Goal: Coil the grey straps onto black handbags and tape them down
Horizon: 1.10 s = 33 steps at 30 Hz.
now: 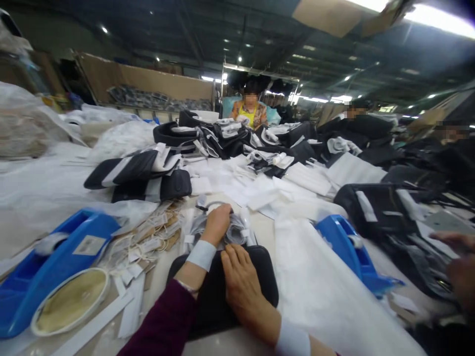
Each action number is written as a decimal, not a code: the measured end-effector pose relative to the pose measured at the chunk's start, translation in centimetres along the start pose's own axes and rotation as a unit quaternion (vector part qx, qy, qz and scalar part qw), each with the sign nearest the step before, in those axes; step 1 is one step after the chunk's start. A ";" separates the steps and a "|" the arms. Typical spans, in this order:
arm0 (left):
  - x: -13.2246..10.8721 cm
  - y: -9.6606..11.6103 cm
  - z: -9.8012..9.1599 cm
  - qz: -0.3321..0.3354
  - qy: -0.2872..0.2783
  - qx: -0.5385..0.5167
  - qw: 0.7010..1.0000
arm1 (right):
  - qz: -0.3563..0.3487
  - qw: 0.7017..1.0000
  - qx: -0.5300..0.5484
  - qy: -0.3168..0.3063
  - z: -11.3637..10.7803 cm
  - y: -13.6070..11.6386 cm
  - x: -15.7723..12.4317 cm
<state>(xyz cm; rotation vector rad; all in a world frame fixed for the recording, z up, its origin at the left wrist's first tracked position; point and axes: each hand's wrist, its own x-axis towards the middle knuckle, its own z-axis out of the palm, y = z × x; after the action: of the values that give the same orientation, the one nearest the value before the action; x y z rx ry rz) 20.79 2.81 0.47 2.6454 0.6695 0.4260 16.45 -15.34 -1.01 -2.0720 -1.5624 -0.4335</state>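
My left hand point(216, 223) reaches forward across the table, its fingers closed on a bundle of grey pieces in clear wrapping point(234, 232). My right hand point(242, 286) lies flat with its fingers stretched out on a black padded pouch point(226, 291) in front of me. Both wrists wear white bands, and the left arm has a maroon sleeve. White paper sheets point(319, 282) lie just right of the pouch.
A blue tape dispenser point(55, 267) and a round cream pad point(70, 300) lie at left, with paper tags point(148, 237) beside them. A second blue dispenser point(351, 252) stands at right. Black and white bags point(141, 175) pile behind. Another person's hands point(458, 262) are at right; people sit far back.
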 end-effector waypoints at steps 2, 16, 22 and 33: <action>0.1 0.1 0.0 -0.003 0.009 -0.008 1.000 | -0.013 0.999 -0.032 -0.040 0.6 0.2 -0.5; -1.5 1.0 -3.2 -0.055 0.189 -0.063 0.978 | -0.012 0.998 -0.039 -0.047 0.7 0.0 -0.2; -1.4 0.8 -1.1 -0.036 0.063 0.025 0.997 | -0.008 0.997 -0.033 -0.063 0.3 0.1 -0.2; 0.2 -0.6 0.2 -0.035 -0.020 0.102 0.994 | -0.001 0.997 -0.015 -0.081 -0.6 0.2 0.1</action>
<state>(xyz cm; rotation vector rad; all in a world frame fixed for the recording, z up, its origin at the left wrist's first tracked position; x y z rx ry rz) 20.79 3.32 0.09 2.8034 0.8295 0.2966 16.69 -15.58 -0.50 -2.1755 -1.6590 -0.2979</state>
